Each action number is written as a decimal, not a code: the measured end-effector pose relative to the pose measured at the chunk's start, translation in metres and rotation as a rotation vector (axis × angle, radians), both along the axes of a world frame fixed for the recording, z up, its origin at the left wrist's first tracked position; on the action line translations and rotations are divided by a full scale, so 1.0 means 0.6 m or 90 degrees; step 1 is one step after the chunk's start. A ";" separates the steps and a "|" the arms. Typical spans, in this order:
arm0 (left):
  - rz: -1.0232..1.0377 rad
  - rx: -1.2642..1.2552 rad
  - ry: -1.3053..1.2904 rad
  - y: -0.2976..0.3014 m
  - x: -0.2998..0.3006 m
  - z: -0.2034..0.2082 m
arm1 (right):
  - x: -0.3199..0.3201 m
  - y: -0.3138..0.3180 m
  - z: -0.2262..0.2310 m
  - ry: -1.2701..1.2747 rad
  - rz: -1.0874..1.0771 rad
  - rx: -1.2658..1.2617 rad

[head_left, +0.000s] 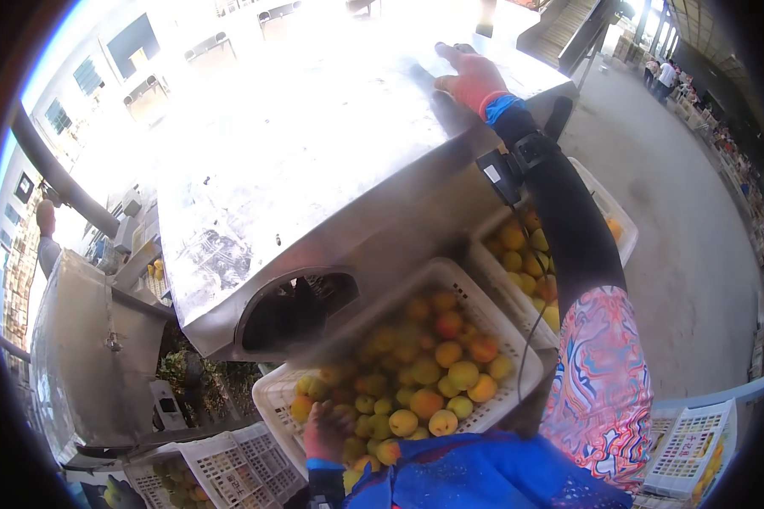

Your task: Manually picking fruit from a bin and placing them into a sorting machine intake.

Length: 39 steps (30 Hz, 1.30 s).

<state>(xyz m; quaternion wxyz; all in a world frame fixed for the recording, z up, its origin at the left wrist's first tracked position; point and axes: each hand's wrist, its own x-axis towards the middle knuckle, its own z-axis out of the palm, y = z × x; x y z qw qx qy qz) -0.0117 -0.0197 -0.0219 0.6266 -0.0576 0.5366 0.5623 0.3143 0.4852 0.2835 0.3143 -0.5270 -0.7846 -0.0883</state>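
My right hand (474,83) is stretched out over the far right part of a bright metal table (314,144), its fingers apart and nothing in it. My left hand (327,433) is down at the near left side of a white plastic crate (525,339), touching or just over the fruit in it. Its fingers look loosely apart, and I see nothing held, though they are partly blurred. Round yellow-orange fruit (424,371), some with a red blush, like apricots or small peaches, fills much of the crate. A dark oval opening (297,310) shows in the table's near side.
Another white crate of fruit (525,265) stands to the right, partly behind my right arm. White crates (242,467) also sit at lower left and one (688,450) at lower right. Metal machinery (93,356) is at left. People (666,76) stand far off at upper right.
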 end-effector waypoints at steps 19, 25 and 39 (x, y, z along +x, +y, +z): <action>-0.778 0.080 0.954 -0.023 0.156 -0.046 | -0.028 -0.655 -0.436 -0.302 0.708 -0.516; -0.924 0.135 1.003 0.011 0.141 -0.075 | -0.068 -0.631 -0.483 -0.488 0.790 -0.617; -0.980 0.159 0.812 0.031 0.069 -0.172 | -0.099 -0.671 -0.602 -0.307 0.766 -0.517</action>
